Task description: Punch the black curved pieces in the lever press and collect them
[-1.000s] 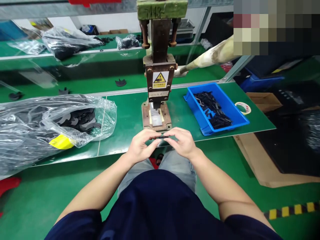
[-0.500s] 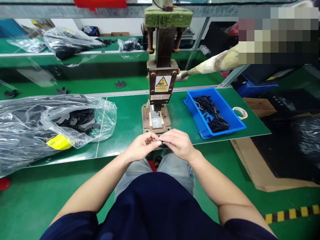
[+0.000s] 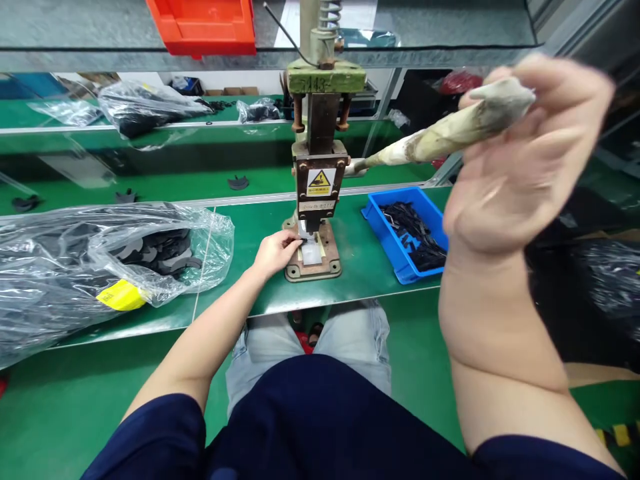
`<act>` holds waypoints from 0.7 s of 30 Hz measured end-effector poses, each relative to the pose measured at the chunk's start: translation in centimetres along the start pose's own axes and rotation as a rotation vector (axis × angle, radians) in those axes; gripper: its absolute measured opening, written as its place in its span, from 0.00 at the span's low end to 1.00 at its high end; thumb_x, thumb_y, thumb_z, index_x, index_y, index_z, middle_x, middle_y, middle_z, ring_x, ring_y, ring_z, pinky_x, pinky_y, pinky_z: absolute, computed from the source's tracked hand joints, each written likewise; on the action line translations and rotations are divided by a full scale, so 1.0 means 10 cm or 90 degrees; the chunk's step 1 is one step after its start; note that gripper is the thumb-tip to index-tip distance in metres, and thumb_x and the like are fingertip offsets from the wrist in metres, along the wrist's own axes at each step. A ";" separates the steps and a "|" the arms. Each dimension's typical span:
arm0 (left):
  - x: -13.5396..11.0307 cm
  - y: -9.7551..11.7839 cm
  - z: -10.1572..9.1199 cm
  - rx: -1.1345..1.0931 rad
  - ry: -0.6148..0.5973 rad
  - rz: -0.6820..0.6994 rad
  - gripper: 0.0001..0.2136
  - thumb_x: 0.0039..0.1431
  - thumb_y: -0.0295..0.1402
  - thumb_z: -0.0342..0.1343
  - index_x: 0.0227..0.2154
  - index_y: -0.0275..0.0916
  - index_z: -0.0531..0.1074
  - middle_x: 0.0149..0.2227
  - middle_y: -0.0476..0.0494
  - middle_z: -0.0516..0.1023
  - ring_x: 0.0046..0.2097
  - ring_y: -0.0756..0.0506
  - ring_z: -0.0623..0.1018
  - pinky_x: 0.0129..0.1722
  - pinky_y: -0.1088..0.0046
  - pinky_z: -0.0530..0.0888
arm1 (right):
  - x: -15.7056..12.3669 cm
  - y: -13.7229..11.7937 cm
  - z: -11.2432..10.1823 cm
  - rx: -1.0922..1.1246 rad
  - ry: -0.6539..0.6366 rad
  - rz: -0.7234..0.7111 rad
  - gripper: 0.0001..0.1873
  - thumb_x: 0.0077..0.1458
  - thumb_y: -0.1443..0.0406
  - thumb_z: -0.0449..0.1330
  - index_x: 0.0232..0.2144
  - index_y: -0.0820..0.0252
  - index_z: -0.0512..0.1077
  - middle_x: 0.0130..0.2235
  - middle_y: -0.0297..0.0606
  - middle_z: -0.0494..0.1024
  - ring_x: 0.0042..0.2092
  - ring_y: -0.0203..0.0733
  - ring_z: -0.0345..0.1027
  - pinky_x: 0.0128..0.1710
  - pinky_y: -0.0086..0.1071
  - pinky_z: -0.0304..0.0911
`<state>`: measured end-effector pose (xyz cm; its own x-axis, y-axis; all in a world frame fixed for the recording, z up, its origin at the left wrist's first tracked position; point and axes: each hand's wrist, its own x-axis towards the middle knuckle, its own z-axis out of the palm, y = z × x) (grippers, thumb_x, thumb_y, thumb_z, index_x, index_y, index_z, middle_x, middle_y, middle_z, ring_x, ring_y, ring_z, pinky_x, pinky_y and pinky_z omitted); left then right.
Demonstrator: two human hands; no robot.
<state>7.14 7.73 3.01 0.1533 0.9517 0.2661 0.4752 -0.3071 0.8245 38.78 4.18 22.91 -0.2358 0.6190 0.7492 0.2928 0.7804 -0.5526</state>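
Observation:
My left hand (image 3: 276,253) is at the base of a hand press (image 3: 320,183), its thumb and fingers pinching a small dark piece (image 3: 304,241). That piece lies at the pale plate (image 3: 313,253) under the press's ram; the fingers partly hide it. My right hand (image 3: 515,173) is raised at the right, palm towards me and blurred. Its fingers curl behind the outer end of the tape-wrapped press lever (image 3: 445,133). The lever slants up to the right from the press head.
Right of the press stands a blue bin (image 3: 400,257) of black strips. A clear plastic bag (image 3: 55,267) with dark curved parts lies at the left. An orange bin (image 3: 205,30) sits on the shelf above. Several loose curved parts rest behind.
My hands have parted from in front of the press. The left has moved forward to the press base with the small piece; the right has risen to the lever. The view has tilted up.

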 end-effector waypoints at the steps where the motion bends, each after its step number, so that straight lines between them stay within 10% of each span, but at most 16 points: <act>1: 0.04 0.01 0.01 0.056 -0.020 0.038 0.08 0.66 0.39 0.63 0.39 0.42 0.83 0.42 0.43 0.86 0.43 0.42 0.83 0.50 0.62 0.78 | 0.06 -0.04 0.00 0.016 0.017 -0.005 0.30 0.56 0.42 0.69 0.54 0.50 0.75 0.47 0.37 0.82 0.54 0.46 0.79 0.53 0.44 0.80; 10: 0.18 0.03 -0.05 0.197 -0.093 0.151 0.10 0.69 0.33 0.56 0.44 0.42 0.84 0.47 0.41 0.85 0.52 0.40 0.81 0.56 0.62 0.77 | 0.14 -0.57 0.22 0.107 0.043 -0.052 0.14 0.59 0.53 0.70 0.38 0.57 0.79 0.32 0.33 0.77 0.33 0.36 0.73 0.35 0.36 0.71; 21: 0.24 0.08 -0.05 0.179 -0.135 0.134 0.12 0.68 0.37 0.58 0.50 0.40 0.80 0.50 0.38 0.81 0.54 0.39 0.80 0.57 0.61 0.77 | -0.09 -0.57 0.35 0.085 0.058 -0.090 0.11 0.61 0.63 0.65 0.26 0.55 0.71 0.24 0.28 0.67 0.31 0.37 0.70 0.45 0.46 0.75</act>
<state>7.39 9.74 4.54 0.4333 0.8561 0.2817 0.6286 -0.5111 0.5862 34.04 -0.52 24.14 -0.1796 0.4960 0.8496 0.1364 0.8678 -0.4778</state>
